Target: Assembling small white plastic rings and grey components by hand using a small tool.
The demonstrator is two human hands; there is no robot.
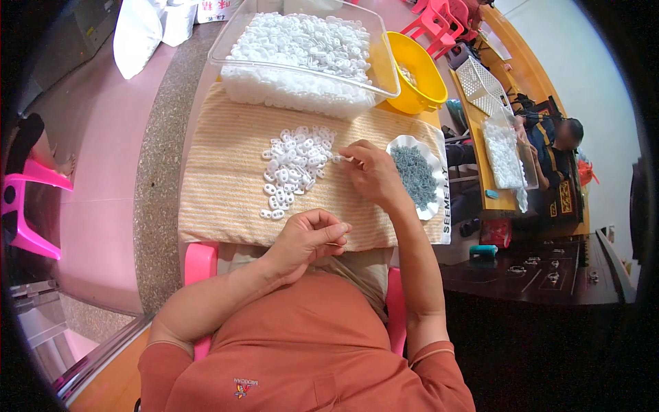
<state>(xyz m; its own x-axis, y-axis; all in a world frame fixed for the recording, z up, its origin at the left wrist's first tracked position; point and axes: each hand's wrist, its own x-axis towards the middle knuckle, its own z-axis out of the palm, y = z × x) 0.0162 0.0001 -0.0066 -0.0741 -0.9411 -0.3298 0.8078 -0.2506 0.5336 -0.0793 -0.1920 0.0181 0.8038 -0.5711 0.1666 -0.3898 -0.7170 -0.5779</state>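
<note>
A loose pile of small white oval plastic pieces with two holes [295, 161] lies on a striped yellow-and-white cloth [226, 137]. At the pile's right edge my right hand [374, 173] pinches one white oval plastic piece [338, 158] between thumb and fingertips. My left hand [314, 239] is just above the cloth's near edge, thumb pressed against the curled fingers; what it holds, if anything, is too small to make out. Right of my right hand sits a white scalloped dish [437, 180] full of small grey-blue parts [414, 175].
A clear plastic tub [302, 66] heaped with white pieces stands at the cloth's far edge. Beside it is a yellow basin [425, 75]. Another person [552, 154] sits at a table on the right, near a tub of white pieces [503, 154]. A pink stool [34, 206] stands left.
</note>
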